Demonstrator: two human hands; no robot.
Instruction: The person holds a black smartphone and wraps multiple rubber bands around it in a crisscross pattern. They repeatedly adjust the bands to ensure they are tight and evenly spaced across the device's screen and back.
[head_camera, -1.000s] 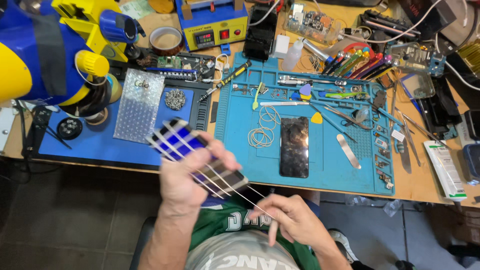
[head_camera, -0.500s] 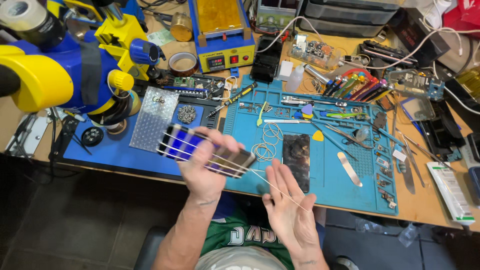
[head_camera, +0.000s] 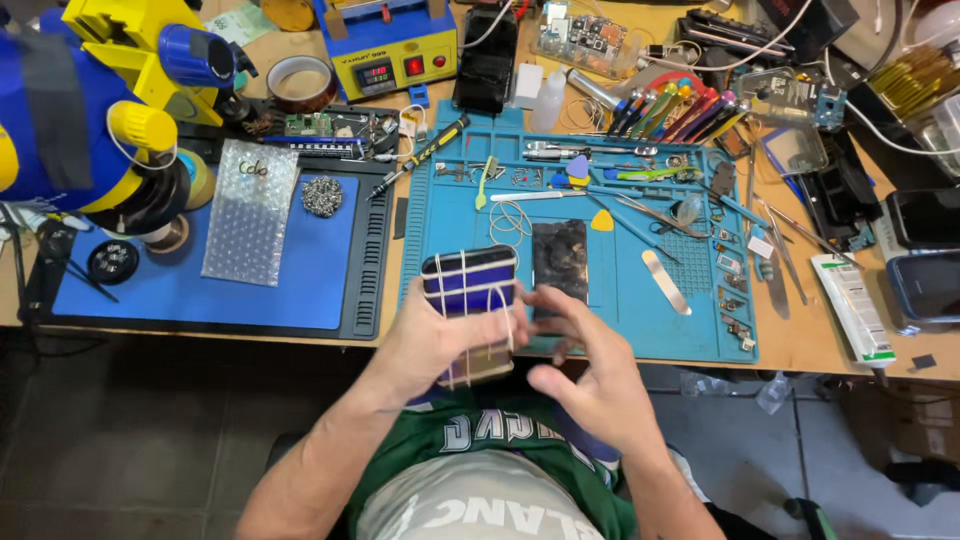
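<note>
Gripping a dark blue phone (head_camera: 470, 300) wrapped in pale rubber bands (head_camera: 478, 292), the left hand (head_camera: 432, 345) has its fingers (head_camera: 497, 335) closed round the lower part of the device, holding it tilted above the near edge of the tabletop (head_camera: 800, 350), just in front of the person's chest. Beside it the right hand (head_camera: 590, 375) hangs with its fingers spread and loosely curled, holding nothing, the fingertips close to the phone's right edge; whether they touch a band cannot be told. Both forearms rise from the bottom of the view over a green jersey (head_camera: 500, 440). Beyond the hands lies a teal work mat (head_camera: 640, 310) carrying a dark phone back panel (head_camera: 560, 262), a coil of thin wire (head_camera: 510, 215), a yellow pick (head_camera: 602, 221), a flat metal spudger (head_camera: 666, 281) and tweezers, with small parts in its side compartments. To the left sits a blue mat (head_camera: 250, 300) bearing a bubble-wrap bag (head_camera: 250, 210) and a heap of tiny screws (head_camera: 322, 195). A blue-and-yellow microscope (head_camera: 90, 110) stands at the far left, and a heating station with a red display (head_camera: 390, 45) at the back. Coloured screwdrivers (head_camera: 680, 105) and loose cables crowd the right side. Below the tabletop is a grey tiled floor (head_camera: 130, 430).
</note>
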